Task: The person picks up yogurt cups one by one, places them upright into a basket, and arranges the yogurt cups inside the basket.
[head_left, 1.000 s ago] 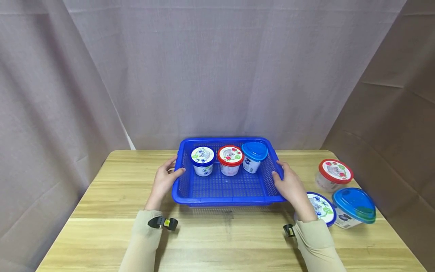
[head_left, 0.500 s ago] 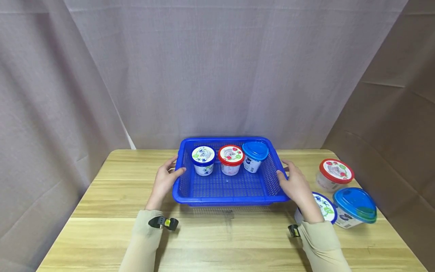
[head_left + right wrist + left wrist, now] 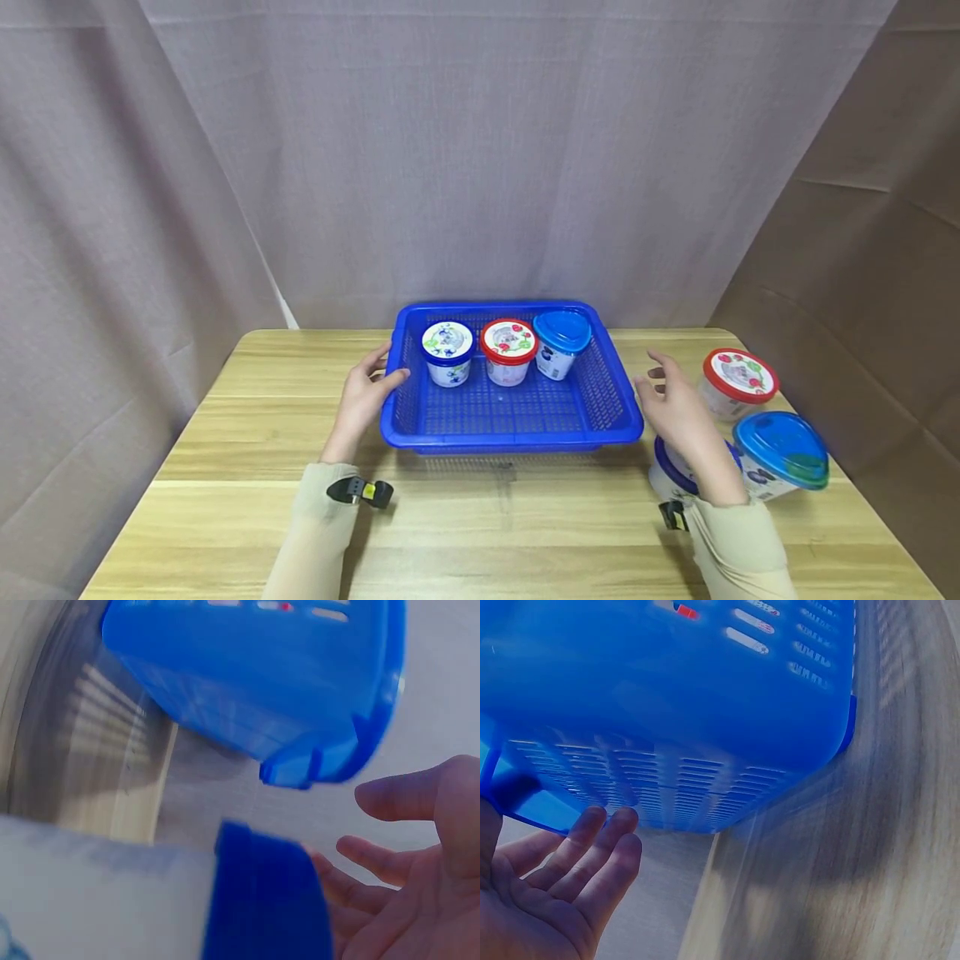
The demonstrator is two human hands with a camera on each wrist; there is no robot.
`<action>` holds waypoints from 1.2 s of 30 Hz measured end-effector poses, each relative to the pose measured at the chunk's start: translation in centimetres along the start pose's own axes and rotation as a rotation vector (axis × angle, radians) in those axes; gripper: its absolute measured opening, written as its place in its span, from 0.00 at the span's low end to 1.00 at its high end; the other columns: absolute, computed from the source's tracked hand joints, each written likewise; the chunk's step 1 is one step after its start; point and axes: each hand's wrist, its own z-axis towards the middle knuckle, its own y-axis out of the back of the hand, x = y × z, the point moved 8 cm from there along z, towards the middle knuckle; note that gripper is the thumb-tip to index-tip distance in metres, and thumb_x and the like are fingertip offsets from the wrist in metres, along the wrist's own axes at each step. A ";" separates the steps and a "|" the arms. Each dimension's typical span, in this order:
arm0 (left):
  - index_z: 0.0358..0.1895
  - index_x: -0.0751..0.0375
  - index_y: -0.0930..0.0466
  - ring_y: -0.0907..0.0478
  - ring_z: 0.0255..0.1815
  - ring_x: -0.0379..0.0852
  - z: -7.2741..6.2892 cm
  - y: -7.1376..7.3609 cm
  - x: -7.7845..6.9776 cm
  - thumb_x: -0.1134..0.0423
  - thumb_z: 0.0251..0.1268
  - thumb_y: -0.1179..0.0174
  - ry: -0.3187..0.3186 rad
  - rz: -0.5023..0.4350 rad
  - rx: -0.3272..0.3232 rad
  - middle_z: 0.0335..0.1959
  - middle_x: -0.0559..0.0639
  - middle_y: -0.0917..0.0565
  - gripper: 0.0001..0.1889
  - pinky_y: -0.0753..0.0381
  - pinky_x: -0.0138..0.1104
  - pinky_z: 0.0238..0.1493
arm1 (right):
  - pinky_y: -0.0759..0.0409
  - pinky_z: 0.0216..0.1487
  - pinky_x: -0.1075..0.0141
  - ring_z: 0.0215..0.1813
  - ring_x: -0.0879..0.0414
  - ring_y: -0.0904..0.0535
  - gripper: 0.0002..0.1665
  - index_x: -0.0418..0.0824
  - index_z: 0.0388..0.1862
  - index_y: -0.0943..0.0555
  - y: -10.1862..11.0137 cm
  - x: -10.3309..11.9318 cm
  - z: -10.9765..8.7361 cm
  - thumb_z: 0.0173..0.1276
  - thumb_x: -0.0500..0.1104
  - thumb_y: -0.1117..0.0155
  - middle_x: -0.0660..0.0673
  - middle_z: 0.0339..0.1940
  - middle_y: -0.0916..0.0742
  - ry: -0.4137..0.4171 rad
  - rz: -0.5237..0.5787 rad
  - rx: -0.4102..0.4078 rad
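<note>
- The blue basket (image 3: 510,440) is set on the worktop (image 3: 480,533), toward its far side, with its long sides running crosswise in the head view.
- The basket's rim is gripped at nine o'clock by the left hand (image 3: 363,396): the thumb is laid over the top edge, and the fingers are seen outside the wall in the left wrist view.
- The right hand (image 3: 678,412) is held just beside the rim, between three and four o'clock of the basket; its fingers are loosely bent and nothing is held, and a gap between thumb and basket is shown in the right wrist view.
- Three tubs are held upright in the basket: the inner dark-blue-lidded tub (image 3: 448,354) at about ten o'clock of its middle, the inner red-lidded tub (image 3: 509,354) at twelve and the inner light-blue-lidded tub (image 3: 558,343) at about one. Whether the last two are touching cannot be told.
- Three more tubs are placed on the worktop around the right hand: the outer red-lidded tub (image 3: 738,383) at its two o'clock, the outer light-blue-lidded tub (image 3: 780,454) at its four and the outer dark-blue-lidded tub (image 3: 670,468) at its six, the last being partly hidden by the hand and wrist.
- A small black device is worn at each cuff, and beige sleeves are seen on both arms.
- The twelve o'clock side of the worktop is backed by a grey curtain (image 3: 480,158).
</note>
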 end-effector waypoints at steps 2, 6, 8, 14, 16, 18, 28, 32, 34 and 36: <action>0.73 0.63 0.31 0.17 0.43 0.51 0.0 0.0 0.0 0.66 0.62 0.33 0.000 -0.001 0.000 0.54 0.67 0.18 0.34 0.18 0.31 0.40 | 0.26 0.57 0.32 0.64 0.23 0.30 0.36 0.28 0.78 0.46 0.3 -0.1 -0.3 0.81 0.48 0.52 0.20 0.64 0.28 -0.002 -0.011 0.003; 0.73 0.63 0.31 0.17 0.41 0.50 0.0 0.1 -0.1 0.66 0.62 0.33 -0.001 0.002 0.000 0.54 0.67 0.18 0.34 0.18 0.31 0.39 | 0.27 0.56 0.31 0.64 0.22 0.31 0.37 0.29 0.78 0.44 1.1 -0.5 -0.9 0.81 0.49 0.52 0.20 0.66 0.29 -0.008 -0.059 -0.004; 0.73 0.63 0.31 0.17 0.41 0.49 0.0 0.1 -0.1 0.66 0.62 0.33 -0.001 0.004 0.000 0.54 0.67 0.18 0.34 0.18 0.31 0.39 | 0.27 0.56 0.31 0.64 0.22 0.31 0.37 0.28 0.77 0.43 1.5 -0.8 -1.2 0.81 0.51 0.52 0.20 0.66 0.29 -0.015 -0.076 -0.011; 0.73 0.63 0.31 0.17 0.41 0.49 0.0 0.1 0.0 0.66 0.62 0.33 0.003 0.003 -0.005 0.54 0.66 0.18 0.34 0.17 0.31 0.39 | 0.27 0.54 0.29 0.62 0.23 0.30 0.36 0.27 0.75 0.40 2.6 -1.6 -2.3 0.81 0.52 0.51 0.21 0.65 0.29 -0.013 -0.107 -0.049; 0.73 0.62 0.31 0.17 0.41 0.49 0.0 0.1 0.1 0.66 0.62 0.33 0.002 0.004 -0.006 0.54 0.66 0.18 0.34 0.17 0.31 0.39 | 0.28 0.54 0.29 0.62 0.24 0.30 0.35 0.28 0.74 0.39 2.9 -1.8 -2.7 0.81 0.51 0.51 0.21 0.65 0.28 -0.001 -0.111 -0.053; 0.73 0.62 0.31 0.17 0.40 0.48 0.0 0.1 0.1 0.66 0.62 0.33 0.003 0.002 -0.005 0.54 0.66 0.18 0.34 0.17 0.31 0.39 | 0.29 0.54 0.28 0.62 0.24 0.30 0.34 0.28 0.74 0.38 3.0 -2.1 -2.9 0.81 0.50 0.51 0.22 0.65 0.28 0.006 -0.113 -0.049; 0.72 0.62 0.30 0.19 0.37 0.44 -0.1 0.0 -0.1 0.67 0.61 0.33 -0.004 -0.029 -0.011 0.53 0.67 0.18 0.34 0.17 0.30 0.38 | 0.26 0.53 0.31 0.59 0.24 0.28 0.37 0.26 0.72 0.36 3.0 -3.7 -4.1 0.80 0.53 0.47 0.21 0.61 0.26 0.000 -0.133 -0.025; 0.72 0.63 0.30 0.19 0.36 0.43 -0.1 0.0 0.0 0.67 0.61 0.33 -0.003 -0.028 -0.012 0.53 0.67 0.19 0.34 0.18 0.30 0.37 | 0.24 0.53 0.32 0.58 0.24 0.26 0.43 0.24 0.71 0.36 3.0 -4.0 -4.4 0.76 0.58 0.43 0.20 0.61 0.26 0.014 -0.150 -0.031; 0.72 0.63 0.30 0.19 0.36 0.43 -0.1 0.1 0.0 0.67 0.61 0.33 -0.002 -0.030 -0.013 0.52 0.67 0.19 0.33 0.17 0.30 0.37 | 0.26 0.54 0.31 0.59 0.24 0.26 0.48 0.23 0.71 0.36 3.0 -4.2 -4.5 0.74 0.62 0.41 0.20 0.61 0.26 0.012 -0.169 -0.031; 0.72 0.62 0.30 0.19 0.36 0.44 -0.1 0.2 0.1 0.67 0.61 0.33 -0.001 -0.028 -0.017 0.52 0.67 0.18 0.33 0.17 0.30 0.37 | 0.28 0.55 0.29 0.60 0.23 0.27 0.52 0.23 0.72 0.37 3.0 -4.5 -4.6 0.71 0.66 0.40 0.19 0.62 0.26 0.001 -0.188 -0.030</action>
